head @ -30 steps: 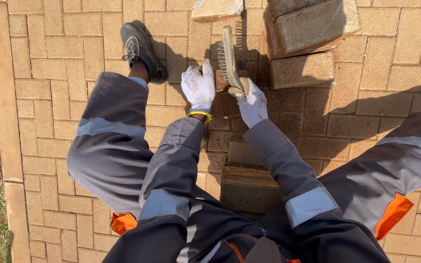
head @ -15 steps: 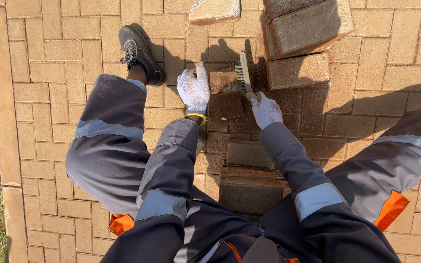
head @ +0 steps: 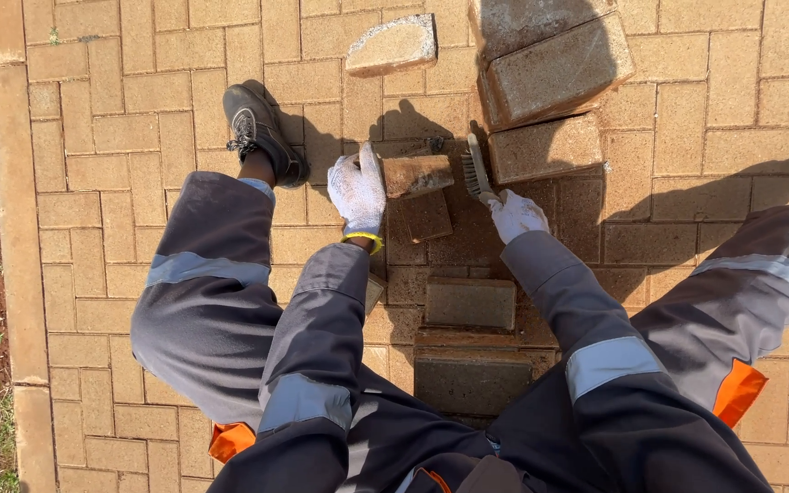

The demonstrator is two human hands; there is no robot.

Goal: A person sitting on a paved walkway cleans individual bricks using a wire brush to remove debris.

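Brick (head: 417,174) looks heavy, stiff and gritty; gloved left hand (head: 356,188) grasps its left end, right hand (head: 515,215) clenches brush (head: 478,171).

Looking down from the head camera, I see my gloved left hand (head: 358,190) gripping a loose brick (head: 417,175) by its end, tilted above a gap in the paving (head: 93,137). My right hand (head: 515,215) clasps a brush (head: 477,170), bristles just beside the brick. Stacked bricks (head: 550,64) lie beyond; a black shoe (head: 257,132) sits left.
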